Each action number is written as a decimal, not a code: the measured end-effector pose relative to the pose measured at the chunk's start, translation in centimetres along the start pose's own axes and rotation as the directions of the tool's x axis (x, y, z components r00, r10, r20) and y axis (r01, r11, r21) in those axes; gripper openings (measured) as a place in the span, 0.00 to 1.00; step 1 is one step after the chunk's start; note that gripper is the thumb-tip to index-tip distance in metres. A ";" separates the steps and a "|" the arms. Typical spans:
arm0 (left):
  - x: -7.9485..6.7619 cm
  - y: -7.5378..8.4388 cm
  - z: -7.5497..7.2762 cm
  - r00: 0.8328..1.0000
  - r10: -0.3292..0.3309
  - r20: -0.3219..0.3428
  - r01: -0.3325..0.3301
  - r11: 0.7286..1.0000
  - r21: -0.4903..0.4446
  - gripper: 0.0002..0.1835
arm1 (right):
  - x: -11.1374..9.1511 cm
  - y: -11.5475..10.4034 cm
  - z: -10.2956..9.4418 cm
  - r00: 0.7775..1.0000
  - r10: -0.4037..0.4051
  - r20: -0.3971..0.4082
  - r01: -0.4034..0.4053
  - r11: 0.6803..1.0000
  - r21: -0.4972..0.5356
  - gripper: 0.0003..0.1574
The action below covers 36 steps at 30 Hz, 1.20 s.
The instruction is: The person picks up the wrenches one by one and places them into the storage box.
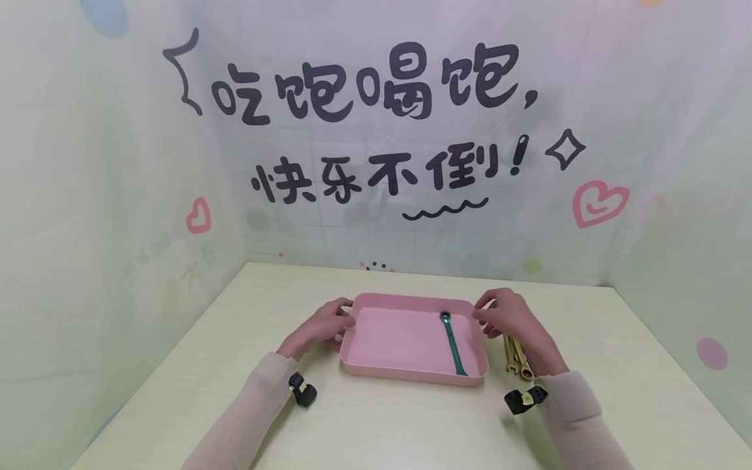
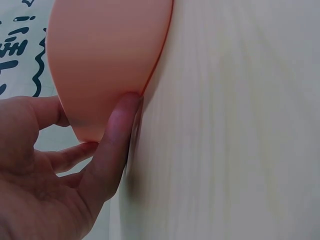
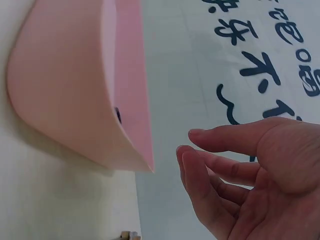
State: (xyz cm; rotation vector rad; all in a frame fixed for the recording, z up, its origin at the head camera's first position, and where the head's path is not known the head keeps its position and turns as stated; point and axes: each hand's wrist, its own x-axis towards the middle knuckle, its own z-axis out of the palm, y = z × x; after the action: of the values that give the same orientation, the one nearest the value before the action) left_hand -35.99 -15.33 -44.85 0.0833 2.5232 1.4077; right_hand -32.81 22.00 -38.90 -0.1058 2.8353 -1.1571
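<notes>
A shallow pink tray (image 1: 405, 375) lies on the table with a green combination wrench (image 1: 452, 343) inside it, toward the right end. My left hand (image 2: 65, 165) holds the tray's left end, its thumb (image 2: 120, 125) against the outer wall and the other fingers around the far side. Near the back right corner of the tray is my right hand (image 3: 260, 170), fingers bent and thumb close to the fingertips, with nothing between them. In the right wrist view a gap shows between that hand and the tray wall (image 3: 65, 85).
Several gold wrenches (image 1: 516, 359) lie on the table just right of the tray, partly hidden by the right forearm. A printed curtain (image 1: 376, 248) with dark lettering hangs behind the light wooden table (image 1: 376, 431) and along both its sides.
</notes>
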 end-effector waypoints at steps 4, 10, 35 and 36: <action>-0.1 0.0 -0.1 1.000 0.005 0.001 -0.005 1.000 0.007 0.30 | -0.1 0.6 -1.3 1.000 -0.014 -0.010 0.014 1.000 -0.009 0.18; -0.1 0.0 -0.1 1.000 0.009 0.008 -0.009 1.000 0.001 0.31 | 0.1 1.9 -2.6 1.000 -0.005 -0.026 0.005 1.000 -0.012 0.19; 0.1 -0.2 -0.2 1.000 0.016 0.014 -0.015 1.000 -0.017 0.30 | -0.1 6.5 -4.9 0.992 0.116 0.043 -0.110 0.986 -0.128 0.20; 0.1 -0.2 -0.2 1.000 0.016 0.014 -0.015 1.000 -0.018 0.30 | -0.1 6.7 -4.9 0.992 0.120 0.050 -0.113 0.985 -0.130 0.19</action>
State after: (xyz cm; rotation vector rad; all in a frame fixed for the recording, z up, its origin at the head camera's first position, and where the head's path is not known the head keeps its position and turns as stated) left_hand -36.10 -15.59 -44.92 0.1093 2.5033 1.4303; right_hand -33.46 30.16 -40.06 0.0189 2.8203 -0.9353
